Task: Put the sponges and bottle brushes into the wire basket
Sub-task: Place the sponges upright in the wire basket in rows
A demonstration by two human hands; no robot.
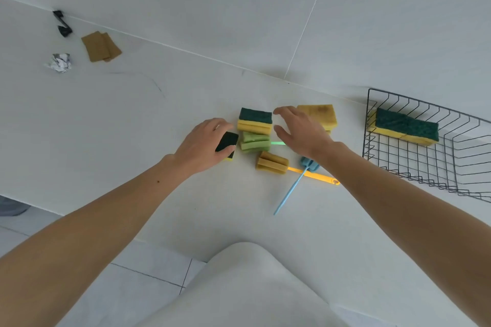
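My left hand [203, 145] grips a small green-and-yellow sponge [227, 144] on the white counter. Just right of it stands a green-topped yellow sponge [255, 120], with a green bottle brush [254, 142] below it and a yellow bottle brush [272, 162] nearer me. My right hand [300, 130] hovers with its fingers spread between that sponge and a plain yellow sponge [320, 114], partly hiding the yellow one. A blue bottle brush [295, 188] lies under my right wrist. The black wire basket [451, 167] at the right holds two green-and-yellow sponges [406, 126].
At the far left of the counter lie two brown pads [100, 46], a crumpled paper ball [60, 62] and a black clip [63, 24]. A white wall rises behind the counter. A white chair back [247, 287] and tiled floor lie below the counter's near edge.
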